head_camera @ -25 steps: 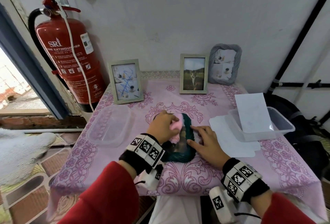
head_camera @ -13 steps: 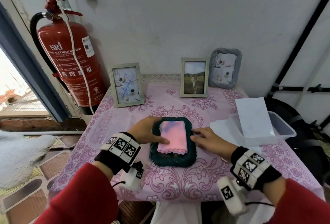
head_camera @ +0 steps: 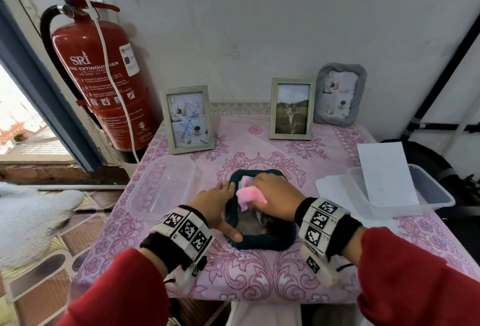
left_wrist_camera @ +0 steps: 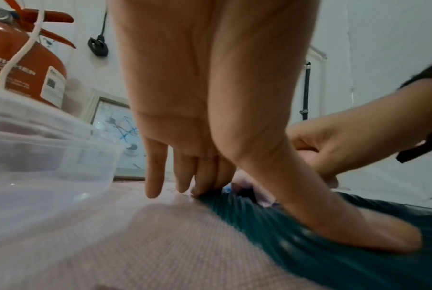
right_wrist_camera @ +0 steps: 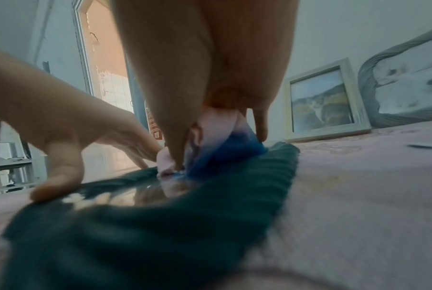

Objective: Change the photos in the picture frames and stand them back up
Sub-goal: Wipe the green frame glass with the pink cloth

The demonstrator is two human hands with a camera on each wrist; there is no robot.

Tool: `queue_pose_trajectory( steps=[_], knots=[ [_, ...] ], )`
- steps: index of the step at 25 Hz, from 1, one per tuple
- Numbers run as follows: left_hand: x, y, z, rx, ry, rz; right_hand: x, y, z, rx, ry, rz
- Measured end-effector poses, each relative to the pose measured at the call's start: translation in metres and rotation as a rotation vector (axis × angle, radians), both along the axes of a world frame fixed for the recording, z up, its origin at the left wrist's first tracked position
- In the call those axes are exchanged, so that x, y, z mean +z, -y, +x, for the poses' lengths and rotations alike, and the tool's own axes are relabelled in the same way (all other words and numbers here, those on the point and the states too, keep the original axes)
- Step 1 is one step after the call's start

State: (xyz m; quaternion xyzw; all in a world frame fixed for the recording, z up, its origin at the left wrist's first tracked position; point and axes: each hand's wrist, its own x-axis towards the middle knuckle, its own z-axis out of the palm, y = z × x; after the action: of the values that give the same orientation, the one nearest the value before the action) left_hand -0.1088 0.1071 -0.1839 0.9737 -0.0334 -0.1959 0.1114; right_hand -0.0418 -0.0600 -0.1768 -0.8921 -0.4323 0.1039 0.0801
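A dark green picture frame (head_camera: 259, 242) lies flat on the pink tablecloth, glass up, with a photo dimly showing under it. My right hand (head_camera: 272, 196) grips a bunched pink cloth (head_camera: 249, 194) and holds it against the upper part of the glass. In the right wrist view the cloth (right_wrist_camera: 219, 125) is pinched between thumb and fingers above the frame (right_wrist_camera: 160, 225). My left hand (head_camera: 220, 203) lies along the frame's left edge. Its straight fingers (left_wrist_camera: 204, 176) and thumb press on the ribbed rim (left_wrist_camera: 333, 255).
Three frames stand at the back: a pale one (head_camera: 187, 119) on the left, one with a cat photo (head_camera: 292, 112), and a grey one (head_camera: 339, 94). A clear container (head_camera: 161, 190) sits left. Another (head_camera: 428, 190) at the right holds white paper (head_camera: 384, 170). A fire extinguisher (head_camera: 104, 79) stands left.
One second ago my left hand held the cloth; then it lay flat on the glass. Now my right hand has bunched it up, and my left presses the frame's left edge.
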Motion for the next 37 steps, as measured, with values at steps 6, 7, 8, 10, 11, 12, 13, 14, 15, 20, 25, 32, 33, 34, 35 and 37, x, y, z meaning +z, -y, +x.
queue_pose_trajectory(
  steps=[6, 7, 8, 10, 11, 12, 13, 14, 15, 20, 25, 32, 33, 34, 35, 37],
  knots=[
    [0.005, 0.011, 0.002, -0.02, 0.058, 0.164, -0.004, 0.01, -0.01, 0.156, -0.075, 0.116],
    [0.005, 0.012, 0.002, -0.021, 0.053, 0.179, -0.007, 0.017, -0.015, 0.208, -0.06, 0.114],
    [0.006, 0.012, 0.001, -0.025, 0.05, 0.188, -0.01, 0.024, -0.019, 0.249, -0.037, 0.12],
    [0.008, 0.011, 0.0, -0.041, 0.041, 0.19, -0.013, 0.042, -0.02, 0.284, 0.026, 0.109],
    [0.008, 0.01, -0.001, -0.049, 0.036, 0.185, -0.014, 0.049, -0.019, 0.281, 0.058, 0.079],
    [0.009, 0.009, -0.002, -0.056, 0.031, 0.178, -0.014, 0.055, -0.017, 0.268, 0.08, 0.041],
    [0.009, 0.008, -0.002, -0.061, 0.029, 0.17, -0.015, 0.058, -0.014, 0.255, 0.097, 0.005],
    [0.009, 0.007, -0.003, -0.062, 0.028, 0.159, -0.015, 0.06, -0.011, 0.248, 0.118, -0.025],
    [0.008, 0.006, -0.003, -0.062, 0.029, 0.146, -0.015, 0.06, -0.006, 0.247, 0.147, -0.048],
    [0.007, 0.005, -0.004, -0.077, 0.048, 0.088, -0.01, 0.041, 0.015, 0.16, 0.158, -0.056],
    [0.008, 0.007, -0.003, -0.081, 0.051, 0.113, -0.011, 0.006, 0.005, 0.115, -0.082, 0.021],
    [0.008, 0.007, -0.002, -0.093, 0.041, 0.146, -0.008, 0.053, -0.032, 0.27, -0.037, 0.007],
    [0.008, 0.006, -0.002, -0.096, 0.037, 0.142, -0.006, 0.06, -0.03, 0.252, -0.007, -0.014],
    [0.008, 0.005, -0.002, -0.098, 0.034, 0.134, -0.003, 0.065, -0.025, 0.233, 0.043, -0.037],
    [0.007, 0.004, -0.003, -0.1, 0.029, 0.124, -0.002, 0.068, -0.02, 0.213, 0.105, -0.06],
    [0.007, 0.002, -0.003, -0.102, 0.032, 0.113, 0.0, 0.065, -0.006, 0.182, 0.212, -0.109]
  ],
)
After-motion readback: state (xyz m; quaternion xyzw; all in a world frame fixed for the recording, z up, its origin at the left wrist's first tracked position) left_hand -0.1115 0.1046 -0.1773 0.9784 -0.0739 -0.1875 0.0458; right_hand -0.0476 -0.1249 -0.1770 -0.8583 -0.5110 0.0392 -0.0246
